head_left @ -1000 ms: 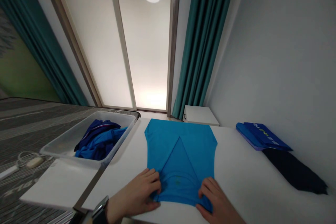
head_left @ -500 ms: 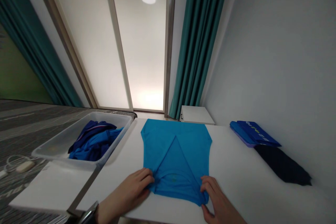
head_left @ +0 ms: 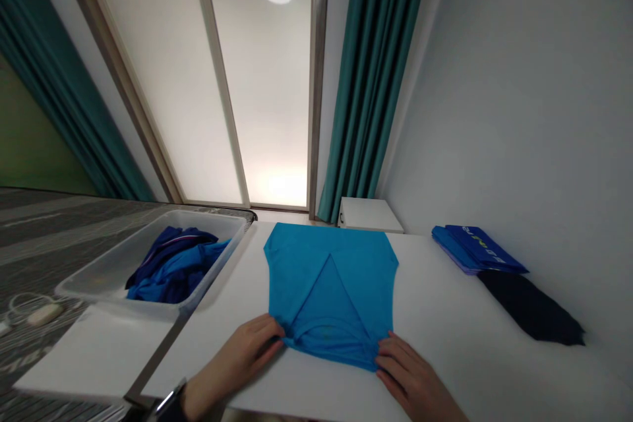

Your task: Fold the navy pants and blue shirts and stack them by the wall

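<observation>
A bright blue T-shirt (head_left: 329, 277) lies on the white table, its sides folded inward so the edges form a peak in the middle. Its curved neckline faces me along the near edge. My left hand (head_left: 254, 343) pinches the near left corner, fingers closed on the cloth. At the near right corner, my right hand (head_left: 408, 369) has its fingers and thumb closed on the fabric. The fingertips partly hide both corners.
A translucent plastic bin (head_left: 93, 283) with crumpled blue clothes (head_left: 178, 264) stands at the left. Folded blue garments (head_left: 479, 249) and a dark folded cloth (head_left: 534, 310) lie on the right of the white table (head_left: 445, 343). A small white cabinet (head_left: 370, 214) stands beyond it.
The shirt's near edge has shifted away from me and is rolled slightly, most at the right corner. My right hand moved up with that corner, its fingers now closer together.
</observation>
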The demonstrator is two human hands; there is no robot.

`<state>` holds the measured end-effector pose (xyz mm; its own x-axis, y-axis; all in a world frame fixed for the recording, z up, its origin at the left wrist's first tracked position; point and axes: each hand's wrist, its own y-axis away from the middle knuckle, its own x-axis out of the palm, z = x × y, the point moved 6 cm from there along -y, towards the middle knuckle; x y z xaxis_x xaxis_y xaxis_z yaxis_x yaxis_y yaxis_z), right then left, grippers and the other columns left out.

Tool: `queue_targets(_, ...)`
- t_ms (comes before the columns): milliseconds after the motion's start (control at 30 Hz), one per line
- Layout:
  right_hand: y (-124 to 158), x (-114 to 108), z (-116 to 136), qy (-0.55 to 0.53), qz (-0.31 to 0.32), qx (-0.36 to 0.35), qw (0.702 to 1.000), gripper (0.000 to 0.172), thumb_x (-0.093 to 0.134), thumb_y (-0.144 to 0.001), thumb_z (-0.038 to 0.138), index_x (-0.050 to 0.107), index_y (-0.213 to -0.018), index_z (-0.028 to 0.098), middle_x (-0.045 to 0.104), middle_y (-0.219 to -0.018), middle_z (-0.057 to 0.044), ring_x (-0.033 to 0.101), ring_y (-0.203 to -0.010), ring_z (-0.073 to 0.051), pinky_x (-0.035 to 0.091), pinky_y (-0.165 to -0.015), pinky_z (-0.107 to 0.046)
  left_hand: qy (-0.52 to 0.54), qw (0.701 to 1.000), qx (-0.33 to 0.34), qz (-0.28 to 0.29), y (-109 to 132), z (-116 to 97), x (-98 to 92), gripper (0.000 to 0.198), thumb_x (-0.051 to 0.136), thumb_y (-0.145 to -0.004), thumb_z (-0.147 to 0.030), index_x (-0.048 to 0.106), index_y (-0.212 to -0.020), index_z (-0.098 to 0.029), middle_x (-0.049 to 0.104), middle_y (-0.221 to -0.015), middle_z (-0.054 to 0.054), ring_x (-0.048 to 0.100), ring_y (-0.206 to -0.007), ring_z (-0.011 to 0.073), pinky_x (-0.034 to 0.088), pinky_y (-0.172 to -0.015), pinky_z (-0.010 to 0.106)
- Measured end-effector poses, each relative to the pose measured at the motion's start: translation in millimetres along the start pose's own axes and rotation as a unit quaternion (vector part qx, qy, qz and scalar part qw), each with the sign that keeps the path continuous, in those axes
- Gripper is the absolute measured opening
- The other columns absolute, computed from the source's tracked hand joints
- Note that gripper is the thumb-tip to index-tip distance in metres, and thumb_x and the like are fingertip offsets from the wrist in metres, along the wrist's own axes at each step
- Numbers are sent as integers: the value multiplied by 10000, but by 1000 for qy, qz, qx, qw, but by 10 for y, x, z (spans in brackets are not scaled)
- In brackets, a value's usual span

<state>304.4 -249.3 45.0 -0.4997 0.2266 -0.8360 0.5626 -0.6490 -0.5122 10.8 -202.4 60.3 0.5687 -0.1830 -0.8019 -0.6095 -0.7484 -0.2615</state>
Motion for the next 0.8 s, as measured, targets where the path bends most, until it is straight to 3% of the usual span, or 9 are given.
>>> queue_targets(233, 61, 68, -100, -6, 12, 66, 998, 186, 506, -900, 137, 624, -1002, 238, 679, -1130, -83, 640, -1095, -205, 539, -951, -344, 12, 1000, -12, 4, -6, 19, 16, 83, 484, -962, -218, 566, -970, -226, 643, -949, 36, 611, -860, 163, 475, -760, 252)
queue_targets(500, 113, 145, -130, -7, 52, 47, 998, 184, 524, -883, 116, 634, -975, 231, 684, -1221, -60, 625, -1150, -208, 481, -1042, -390, -9, 1000, 16, 21, 39, -48, 31, 129, 483, -952, -165, 593, -912, -219, 661, -954, 39, 614, -905, 169, 481, -807, 258)
queue_targets(800, 169, 125, -149, -61, 80, 104, 990, 302, 490, -923, 175, 611, -1194, 235, 689, -1205, -78, 625, -1147, -203, 503, -1010, -353, -21, 999, 19, 20, 122, -82, 27, 122, 482, -949, -177, 592, -927, -225, 664, -926, 36, 621, -866, 167, 481, -765, 245)
